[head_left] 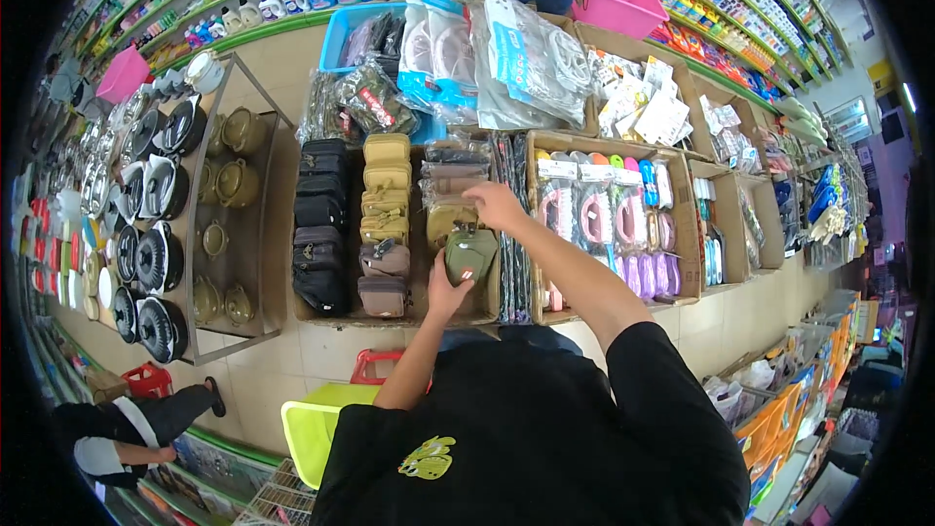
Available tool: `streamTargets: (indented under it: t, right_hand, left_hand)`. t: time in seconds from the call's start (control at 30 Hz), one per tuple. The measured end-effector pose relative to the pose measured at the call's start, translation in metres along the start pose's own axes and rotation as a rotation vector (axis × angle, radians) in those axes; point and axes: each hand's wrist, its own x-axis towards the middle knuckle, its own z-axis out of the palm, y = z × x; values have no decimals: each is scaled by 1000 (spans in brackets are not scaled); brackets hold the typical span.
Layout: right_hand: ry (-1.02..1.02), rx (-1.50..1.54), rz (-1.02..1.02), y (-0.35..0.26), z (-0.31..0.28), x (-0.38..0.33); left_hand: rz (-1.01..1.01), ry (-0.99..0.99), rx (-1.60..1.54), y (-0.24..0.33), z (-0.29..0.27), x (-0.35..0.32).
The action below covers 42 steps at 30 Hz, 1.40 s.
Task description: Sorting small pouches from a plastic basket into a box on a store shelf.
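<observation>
Over a cardboard display box point(292, 234) of small bags in a shop aisle, a person in a black shirt is handling an olive-green pouch point(470, 255). Their left hand point(446, 290) is cupping the pouch from below, its fingers curled against the lower left side. Their right hand point(495, 206) is reaching over the pouch's top, its fingers bent down and pressed together onto the row of tan pouches point(450, 219) just behind it; whether they are pinching anything cannot be told. The green pouch is sitting at the front right of the box, beside columns of mustard-yellow pouches point(386, 187) and black pouches point(319, 224). To the right, a second box is holding pink and purple packaged goods point(623, 224). A lime-green basket point(307, 429) is resting on the floor near the person's left side.
</observation>
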Motion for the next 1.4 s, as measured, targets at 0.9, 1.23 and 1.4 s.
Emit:
streamTargets:
  t: [0.9, 1.23, 1.4]
  right_hand:
    - [-18, -222, -158, -73, 28, -84]
    - [155, 42, 83, -96, 42, -100]
    - [-316, 838, 752, -127, 83, -84]
  left_hand:
    - [-83, 176, 166, -1, 3, -20]
    - [50, 562, 24, 71, -103, -86]
    - [-160, 766, -362, 18, -157, -73]
